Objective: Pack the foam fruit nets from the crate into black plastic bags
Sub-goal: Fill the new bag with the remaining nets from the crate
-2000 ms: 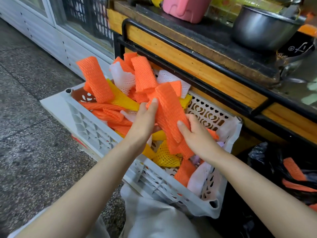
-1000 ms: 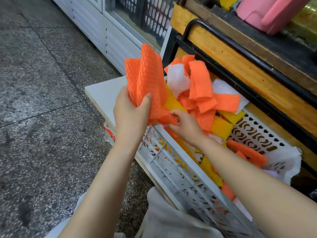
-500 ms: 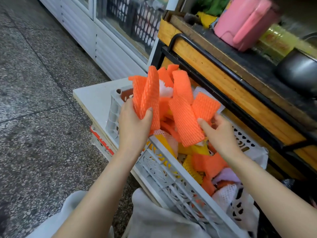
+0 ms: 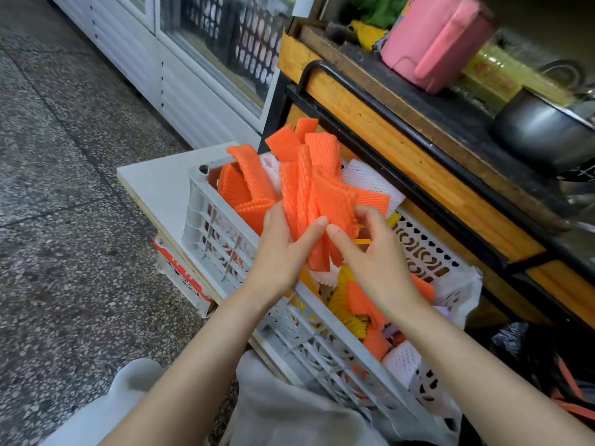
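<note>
A white slatted crate (image 4: 222, 233) sits in front of me, filled with orange, yellow and white foam fruit nets (image 4: 354, 304). Above its middle I hold an upright bunch of orange nets (image 4: 317, 188). My left hand (image 4: 283, 252) grips the bunch from the left, thumb across its front. My right hand (image 4: 370, 249) pinches the same bunch from the right. A black plastic bag (image 4: 528, 352) lies at the lower right with a few orange nets inside.
The crate rests on a white board (image 4: 154, 185) over another crate. A wooden counter with a black rail (image 4: 402, 130) runs behind, carrying a pink jug (image 4: 431, 37) and a metal pot (image 4: 541, 130). Speckled stone floor spreads to the left.
My right hand brought its orange nets over to the bunch in my left hand. Both hands now hold one gathered bunch over the crate's middle.
</note>
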Demonstrator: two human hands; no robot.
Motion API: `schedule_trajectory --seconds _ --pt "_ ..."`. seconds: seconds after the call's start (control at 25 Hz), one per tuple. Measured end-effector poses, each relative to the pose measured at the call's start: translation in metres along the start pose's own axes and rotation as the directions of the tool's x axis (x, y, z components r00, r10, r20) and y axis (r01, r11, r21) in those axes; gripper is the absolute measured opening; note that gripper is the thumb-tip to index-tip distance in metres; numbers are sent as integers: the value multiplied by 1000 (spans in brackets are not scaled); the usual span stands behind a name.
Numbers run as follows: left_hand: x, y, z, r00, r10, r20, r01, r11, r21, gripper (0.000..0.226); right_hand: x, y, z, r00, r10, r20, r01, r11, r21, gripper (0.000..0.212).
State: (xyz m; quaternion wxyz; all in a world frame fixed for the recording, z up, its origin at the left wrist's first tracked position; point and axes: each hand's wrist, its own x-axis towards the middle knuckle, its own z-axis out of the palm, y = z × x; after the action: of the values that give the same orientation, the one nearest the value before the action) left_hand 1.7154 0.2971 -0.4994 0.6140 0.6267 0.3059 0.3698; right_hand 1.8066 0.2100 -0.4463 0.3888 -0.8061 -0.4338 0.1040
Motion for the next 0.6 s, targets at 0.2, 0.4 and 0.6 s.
schedule_trajectory --seconds 0.2,0.4,0.6 --pt "2 6 -3 995 -69 -66 71 997 27 29 3 7 -20 997 48 -59 -42 995 89 27" --pt "-1 3 4 995 -100 28 101 993 -52 29 -8 23 -37 948 -18 -318 4 999 -45 23" --pt "-8 9 13 971 -150 186 193 951 -242 21 -24 41 -29 987 -141 -80 123 972 -200 32"
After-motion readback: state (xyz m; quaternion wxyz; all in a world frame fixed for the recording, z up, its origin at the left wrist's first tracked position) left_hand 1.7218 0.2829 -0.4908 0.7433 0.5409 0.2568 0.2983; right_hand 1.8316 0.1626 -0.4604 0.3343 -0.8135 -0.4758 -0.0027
